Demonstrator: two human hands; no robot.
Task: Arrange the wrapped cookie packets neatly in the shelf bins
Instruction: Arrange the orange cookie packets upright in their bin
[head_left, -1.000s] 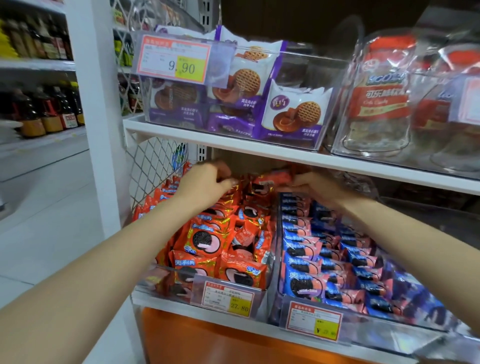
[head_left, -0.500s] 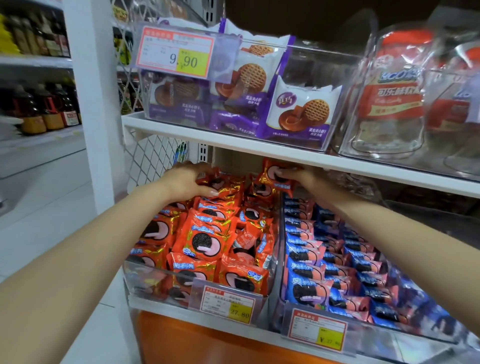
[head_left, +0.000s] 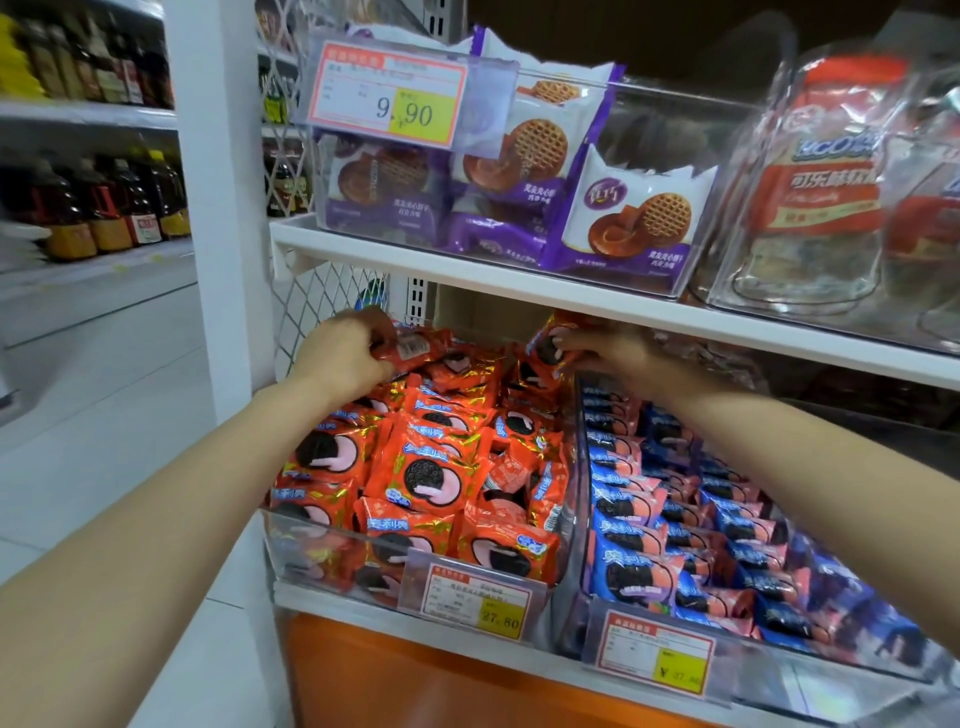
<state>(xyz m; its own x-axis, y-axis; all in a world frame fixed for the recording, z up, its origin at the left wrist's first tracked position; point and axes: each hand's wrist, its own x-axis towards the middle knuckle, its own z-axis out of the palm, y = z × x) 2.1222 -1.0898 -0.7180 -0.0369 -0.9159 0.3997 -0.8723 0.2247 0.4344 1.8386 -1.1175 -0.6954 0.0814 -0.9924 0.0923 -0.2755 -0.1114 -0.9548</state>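
Observation:
A clear bin on the lower shelf is heaped with orange wrapped cookie packets. At its back left, my left hand grips one orange packet, barcode side up. My right hand pinches another orange packet at the back right of the same bin, just under the upper shelf. Beside it on the right, a second clear bin holds blue cookie packets in rows.
The white upper shelf hangs low over both hands. It carries a clear bin of purple waffle-cookie packets and clear candy jars. Price tags clip to the bin fronts. White mesh walls the left; bottles line another shelf.
Both hands have lifted packets at the back of the orange bin; the left one now shows a barcode side. The view has shifted closer and slightly left.

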